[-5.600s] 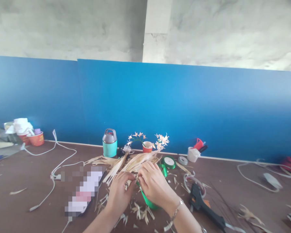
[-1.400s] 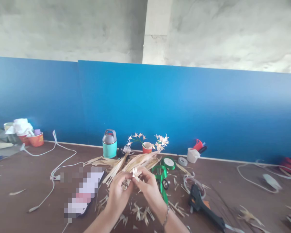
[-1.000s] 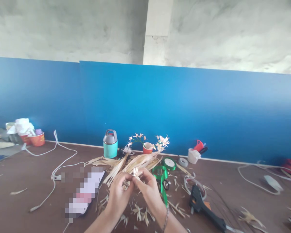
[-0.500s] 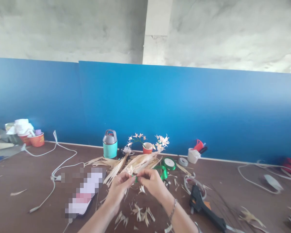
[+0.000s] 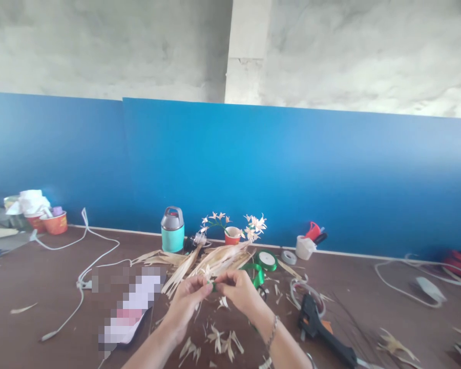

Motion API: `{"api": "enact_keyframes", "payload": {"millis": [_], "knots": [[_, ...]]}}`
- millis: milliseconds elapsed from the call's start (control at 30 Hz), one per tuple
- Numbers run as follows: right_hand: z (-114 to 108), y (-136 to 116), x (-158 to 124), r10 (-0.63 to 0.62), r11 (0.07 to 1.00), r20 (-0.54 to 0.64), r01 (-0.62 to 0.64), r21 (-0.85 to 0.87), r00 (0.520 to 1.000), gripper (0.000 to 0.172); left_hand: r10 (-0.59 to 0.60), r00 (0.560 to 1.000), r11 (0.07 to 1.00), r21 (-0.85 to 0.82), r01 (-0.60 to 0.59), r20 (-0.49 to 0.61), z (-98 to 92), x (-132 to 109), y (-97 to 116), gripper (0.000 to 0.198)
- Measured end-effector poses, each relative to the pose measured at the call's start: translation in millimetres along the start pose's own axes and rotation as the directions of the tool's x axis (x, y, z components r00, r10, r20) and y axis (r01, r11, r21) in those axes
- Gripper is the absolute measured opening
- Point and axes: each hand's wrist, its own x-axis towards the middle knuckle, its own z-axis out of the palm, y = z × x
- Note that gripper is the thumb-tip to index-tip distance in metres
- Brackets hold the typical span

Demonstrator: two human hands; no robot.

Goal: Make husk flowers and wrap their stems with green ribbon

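Note:
My left hand is closed in a pinch at the base of a small pale husk flower, whose petals show above the fingers. Pinched between the fingertips of my right hand is a bit of green ribbon at the flower's base. Both hands nearly touch there, above the table. Behind the right hand a loose length of ribbon lies by the green ribbon spool. Dried corn husks are heaped just beyond the hands. Cut husk flowers lie below them.
A black glue gun lies at the right with its cable. A phone is on the left beside white cords. Along the blue partition stand a teal flask, a red cup near flower sprays, and a white cup.
Both hands stay together at the flower, with only slight finger movement at the green ribbon. The view has shifted slightly.

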Motion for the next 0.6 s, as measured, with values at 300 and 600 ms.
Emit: {"api": "enact_keyframes", "payload": {"millis": [300, 600], "knots": [[2, -13, -11, 0.028, 0.980, 0.080, -0.043, 0.194, 0.996, 0.021, 0.007, 1.000, 0.997, 0.076, -0.008, 0.008, -4.7, 4, 0, 0.032], [10, 0, -6, 0.067, 0.949, 0.090, -0.091, 0.301, 0.994, 0.020, 0.120, 0.993, 0.954, 0.275, -0.116, 0.003, -2.1, 6, -5, 0.022]]}}
